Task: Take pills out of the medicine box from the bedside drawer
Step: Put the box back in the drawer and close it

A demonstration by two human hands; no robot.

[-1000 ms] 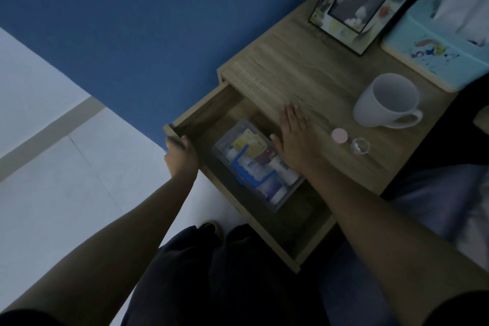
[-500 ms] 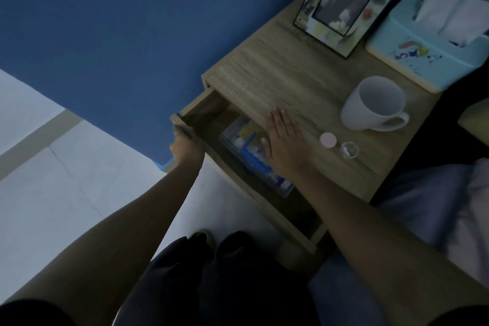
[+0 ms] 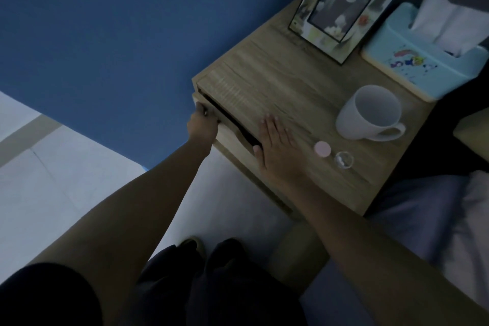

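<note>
Bedside table (image 3: 296, 92): drawer (image 3: 230, 137) nearly shut, only a dark slit showing; its front runs diagonally, far-left to near-right. Left hand (image 3: 202, 124) grips the drawer's far-left corner, nearer to it. Right hand (image 3: 277, 145) lies flat, empty, on the tabletop edge. Medicine box hidden, presumably inside.

1. the drawer (image 3: 232, 137) is light wood like the bedside table, and sits at the table's front edge, under the top.
2. it is nearly shut: only a thin dark slit shows along its upper edge.
3. the medicine box is hidden inside; i cannot see it or any pills.
</note>
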